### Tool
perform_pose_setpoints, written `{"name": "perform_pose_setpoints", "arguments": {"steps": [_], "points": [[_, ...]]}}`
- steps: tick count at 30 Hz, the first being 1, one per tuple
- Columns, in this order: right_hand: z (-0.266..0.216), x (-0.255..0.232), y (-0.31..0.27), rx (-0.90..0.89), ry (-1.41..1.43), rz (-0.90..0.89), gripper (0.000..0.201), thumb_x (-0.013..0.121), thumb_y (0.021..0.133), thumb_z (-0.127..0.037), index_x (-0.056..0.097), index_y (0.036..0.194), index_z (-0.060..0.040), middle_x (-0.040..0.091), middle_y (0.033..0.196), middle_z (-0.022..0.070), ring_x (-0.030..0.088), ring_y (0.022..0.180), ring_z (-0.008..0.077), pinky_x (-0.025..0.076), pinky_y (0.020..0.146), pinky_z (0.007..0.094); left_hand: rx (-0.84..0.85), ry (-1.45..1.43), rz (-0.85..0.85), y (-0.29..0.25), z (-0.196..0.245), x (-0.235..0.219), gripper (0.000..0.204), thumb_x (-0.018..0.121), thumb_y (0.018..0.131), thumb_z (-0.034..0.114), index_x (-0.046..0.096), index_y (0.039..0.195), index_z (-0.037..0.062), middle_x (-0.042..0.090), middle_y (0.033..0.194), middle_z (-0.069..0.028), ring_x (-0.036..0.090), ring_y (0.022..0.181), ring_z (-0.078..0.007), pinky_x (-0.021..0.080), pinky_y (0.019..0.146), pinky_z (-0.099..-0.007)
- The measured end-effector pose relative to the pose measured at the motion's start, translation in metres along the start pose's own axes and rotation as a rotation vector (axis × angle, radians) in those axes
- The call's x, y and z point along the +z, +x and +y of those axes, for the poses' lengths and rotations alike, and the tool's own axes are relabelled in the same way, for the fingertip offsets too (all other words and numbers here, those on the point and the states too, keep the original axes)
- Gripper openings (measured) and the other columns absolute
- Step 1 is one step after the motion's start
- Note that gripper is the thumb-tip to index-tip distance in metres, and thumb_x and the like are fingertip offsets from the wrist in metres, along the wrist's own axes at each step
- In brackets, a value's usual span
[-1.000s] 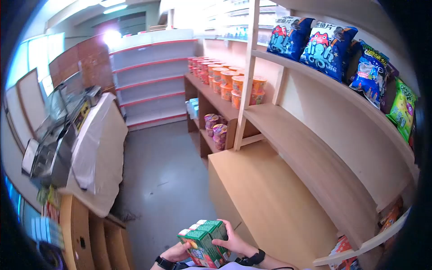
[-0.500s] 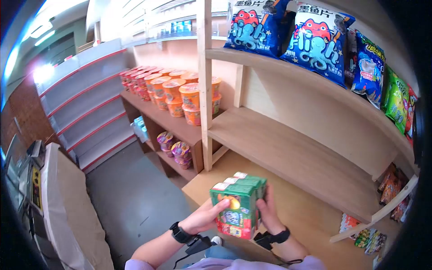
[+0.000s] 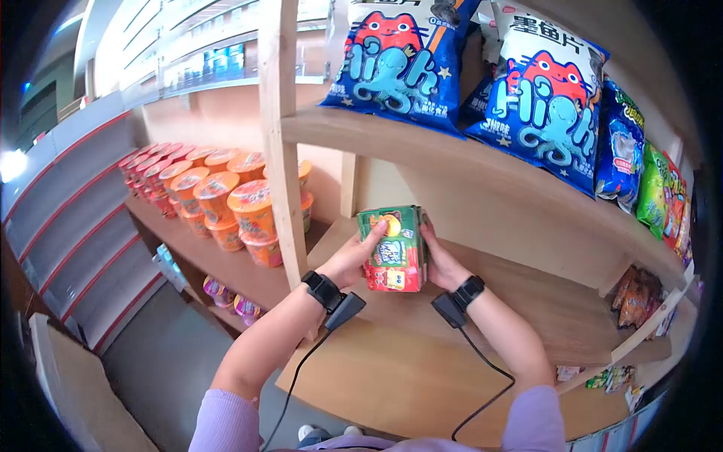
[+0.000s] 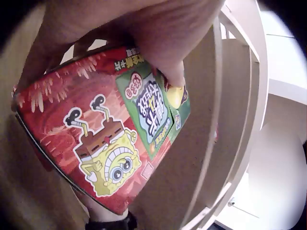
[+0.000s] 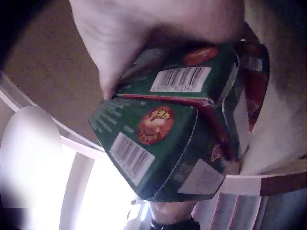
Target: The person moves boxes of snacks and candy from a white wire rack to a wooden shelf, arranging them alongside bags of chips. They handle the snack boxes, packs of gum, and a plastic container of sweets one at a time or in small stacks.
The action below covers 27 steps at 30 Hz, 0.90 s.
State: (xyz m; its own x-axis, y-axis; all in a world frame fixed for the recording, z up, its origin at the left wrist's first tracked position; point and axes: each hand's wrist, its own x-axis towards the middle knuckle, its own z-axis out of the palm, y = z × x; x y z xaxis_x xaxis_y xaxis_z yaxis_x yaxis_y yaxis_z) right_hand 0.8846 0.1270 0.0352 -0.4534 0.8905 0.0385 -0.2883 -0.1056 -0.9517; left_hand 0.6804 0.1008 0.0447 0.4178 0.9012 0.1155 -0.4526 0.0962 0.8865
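Between both hands is a stack of green and red snack boxes, held upright in front of the lower shelf board. My left hand grips its left side, the thumb lying across the printed front. A yellow cartoon character shows on the red part of the front box in the left wrist view. My right hand holds the other side. In the right wrist view, barcodes mark the ends of the green boxes, pressed side by side under the right hand.
Blue snack bags stand on the upper shelf. A wooden post rises left of the boxes. Beyond it, orange noodle cups are stacked on a brown shelf unit. Brown packets lie at the far right.
The view has swung right and closer to the wooden shelves. Both hands have raised the boxes from low over the floor to in front of the lower shelf board, arms now stretched forward.
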Motion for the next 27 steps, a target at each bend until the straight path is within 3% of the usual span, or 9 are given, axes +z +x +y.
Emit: {"name": "perform_pose_setpoints", "arguments": {"steps": [7,8,10,12,15,19,21,25,27], "points": [[0.005,-0.021,0.074,-0.134,-0.129,0.047,0.08,0.049,0.091,-0.056,0.003,0.151,-0.029,0.013,0.156,0.0038,0.02,0.14,0.0233,0.027,0.11,0.04,-0.183,0.246,0.105,0.06,0.021,-0.041,0.062,0.052,0.086,0.062,0.041,0.133,0.0232,0.058,0.118,-0.0033,0.06,0.106,-0.0219,0.049,0.077,-0.0589],[0.003,-0.01,0.072,-0.174,-0.072,0.148,0.063,0.047,0.094,-0.05,0.025,0.148,-0.025,0.029,0.15,0.004,0.031,0.136,0.0199,0.029,0.11,0.0394,-0.158,0.266,0.105,0.064,0.025,-0.042,0.062,0.054,0.087,0.059,0.04,0.133,0.0207,0.058,0.118,-0.0039,0.06,0.104,-0.0211,0.05,0.078,-0.0554],[0.012,-0.022,0.088,-0.161,0.002,0.14,0.062,0.046,0.095,-0.05,0.027,0.146,-0.022,0.032,0.148,0.0048,0.034,0.134,0.0202,0.03,0.11,0.0398,-0.136,0.292,0.098,0.075,0.024,-0.05,0.061,0.056,0.088,0.056,0.04,0.133,0.0182,0.058,0.118,-0.0046,0.06,0.103,-0.0203,0.051,0.078,-0.0519],[0.019,-0.029,0.093,-0.143,0.079,0.132,0.061,0.046,0.095,-0.05,0.03,0.145,-0.0191,0.036,0.146,0.0057,0.037,0.132,0.0204,0.03,0.109,0.0401,0.082,0.353,0.099,0.084,0.012,-0.055,0.058,0.06,0.091,0.042,0.04,0.135,0.0101,0.06,0.116,-0.0037,0.058,0.104,-0.0147,0.049,0.087,-0.0364],[0.031,-0.033,0.087,-0.039,0.019,0.064,0.083,0.047,0.089,-0.061,0.015,0.15,-0.0147,0.019,0.154,0.0074,0.019,0.14,0.0226,0.022,0.112,0.0411,0.141,0.258,0.164,0.079,-0.013,-0.056,0.075,0.064,0.091,0.03,0.018,0.147,0.0093,0.056,0.122,-0.0074,0.054,0.109,-0.0148,0.048,0.089,-0.0303],[0.031,-0.025,0.068,0.045,-0.12,0.321,0.104,0.045,0.08,-0.076,0.008,0.15,-0.0081,0.01,0.156,0.0124,0.007,0.143,0.0248,0.004,0.115,0.0414,0.235,0.258,0.119,0.073,-0.037,-0.06,0.091,0.064,0.09,0.015,-0.006,0.149,0.01,0.047,0.133,-0.0099,0.049,0.116,-0.0172,0.046,0.093,-0.0311],[0.034,-0.02,0.057,-0.024,-0.132,0.302,0.108,0.048,0.08,-0.073,0.003,0.149,-0.0043,0.007,0.156,0.0142,0.004,0.143,0.0252,0.0,0.115,0.0398,0.309,0.276,0.153,0.076,-0.038,-0.061,0.09,0.07,0.085,0.013,0.008,0.148,0.0021,0.05,0.128,-0.0135,0.053,0.111,-0.0183,0.048,0.089,-0.0314],[0.022,0.013,0.018,0.0,-0.348,0.25,0.11,0.063,0.078,-0.063,0.006,0.147,0.0009,0.011,0.154,0.0184,0.01,0.142,0.0254,0.007,0.115,0.0383,0.204,0.307,0.16,0.078,-0.043,-0.072,0.093,0.071,0.084,0.017,0.006,0.149,0.0023,0.048,0.131,-0.016,0.052,0.113,-0.0202,0.047,0.093,-0.0329],[0.022,0.023,0.006,0.193,-0.641,0.166,0.109,0.077,0.073,-0.047,0.012,0.144,0.0052,0.025,0.148,0.0201,0.025,0.137,0.0263,0.02,0.113,0.0375,0.187,0.479,0.268,0.08,-0.049,-0.077,0.097,0.072,0.083,0.019,0.002,0.148,0.0025,0.047,0.13,-0.0166,0.053,0.113,-0.0227,0.047,0.093,-0.033]]}}
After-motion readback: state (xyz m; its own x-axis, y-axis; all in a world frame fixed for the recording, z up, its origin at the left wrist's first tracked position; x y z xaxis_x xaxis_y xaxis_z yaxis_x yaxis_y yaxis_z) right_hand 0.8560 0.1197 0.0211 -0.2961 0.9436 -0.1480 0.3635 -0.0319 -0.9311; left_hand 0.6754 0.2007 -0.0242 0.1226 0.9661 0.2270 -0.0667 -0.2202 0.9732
